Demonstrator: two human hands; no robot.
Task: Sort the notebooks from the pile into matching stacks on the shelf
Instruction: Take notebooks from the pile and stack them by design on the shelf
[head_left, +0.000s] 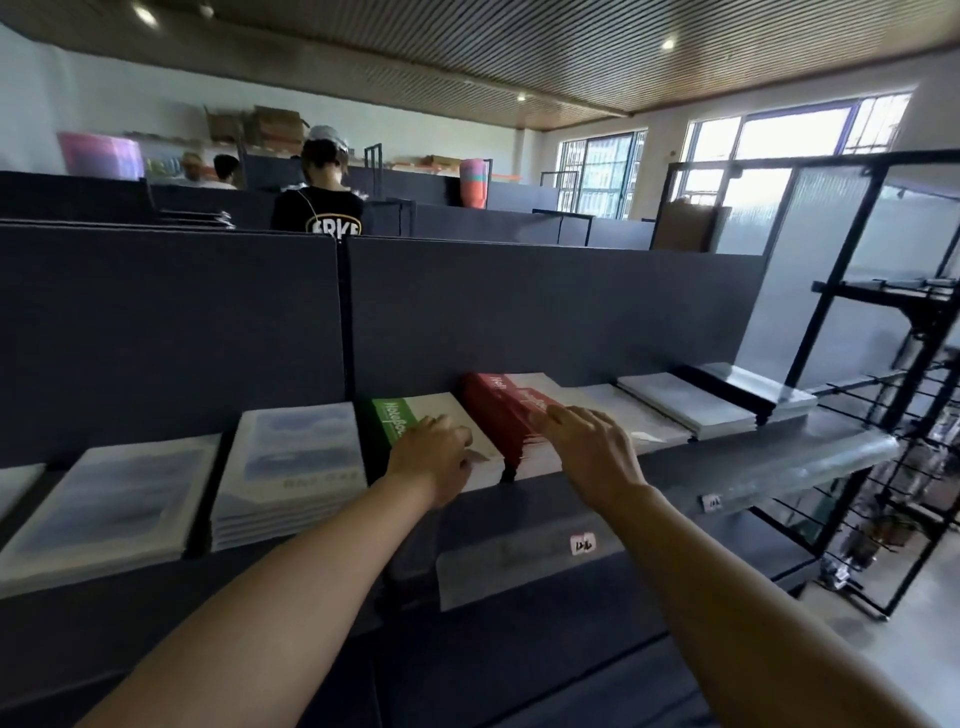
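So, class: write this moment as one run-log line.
left hand: rests on green notebook stack | right hand: fingers flat on red notebook stack | shelf: other stacks both sides

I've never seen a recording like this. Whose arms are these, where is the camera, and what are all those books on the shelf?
There is no machine here: the two bare arms belong to a person wearing a wide-angle camera on the head, so you see what that person sees, looking forward and down. In front runs a dark shelf carrying notebooks in stacks. The left hand rests on the green notebook stack; whether it grips anything is unclear. The right hand lies with straight fingers on the red notebook stack. To the left sit blue-and-white notebooks; to the right grey ones. Another person stands behind the partition.
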